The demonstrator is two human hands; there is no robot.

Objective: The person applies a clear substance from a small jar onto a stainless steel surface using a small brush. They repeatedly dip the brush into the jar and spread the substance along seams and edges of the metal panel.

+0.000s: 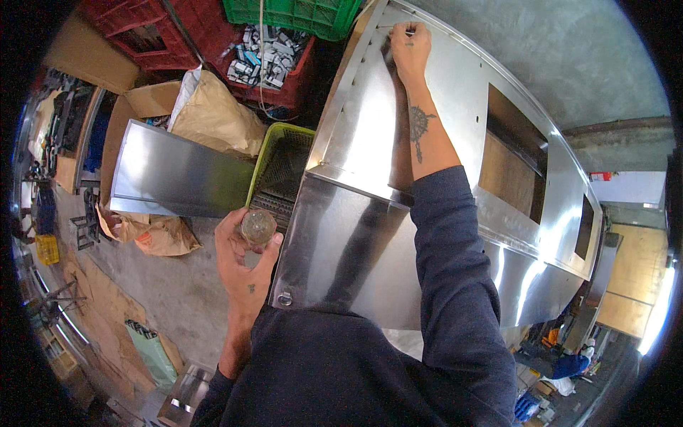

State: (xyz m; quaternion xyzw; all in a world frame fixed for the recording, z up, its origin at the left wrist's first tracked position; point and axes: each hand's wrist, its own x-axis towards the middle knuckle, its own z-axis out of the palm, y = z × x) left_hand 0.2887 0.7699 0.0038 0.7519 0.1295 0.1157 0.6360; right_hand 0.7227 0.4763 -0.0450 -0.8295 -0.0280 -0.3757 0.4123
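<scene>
Both hands are busy: my left hand point(245, 260) grips a small clear jar point(257, 226), while my right hand point(410, 44) pinches something tiny at the far edge of the steel panel point(356, 242).

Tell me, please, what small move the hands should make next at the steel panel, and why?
Probably press the right hand down on the small part it pinches at the steel panel far edge, since the fingertips already sit there, while the left hand holds a small round container ready.
</scene>
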